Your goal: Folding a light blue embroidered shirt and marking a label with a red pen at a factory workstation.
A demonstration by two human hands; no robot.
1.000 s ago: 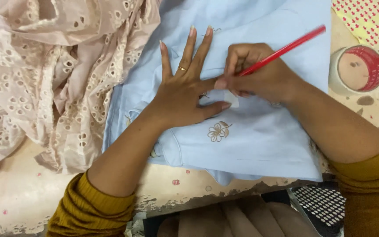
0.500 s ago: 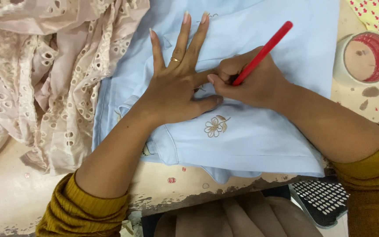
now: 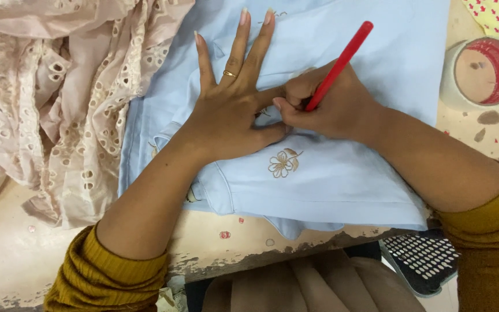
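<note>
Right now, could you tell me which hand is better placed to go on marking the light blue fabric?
Probably the right hand: it already grips the red pencil, tip down on the light blue fabric. The left hand lies flat, pinning the cloth.

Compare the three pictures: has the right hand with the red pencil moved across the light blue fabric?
Yes. The right hand has slid left toward the left hand, judged against the embroidered flower; the red pencil now stands steeper.
</note>
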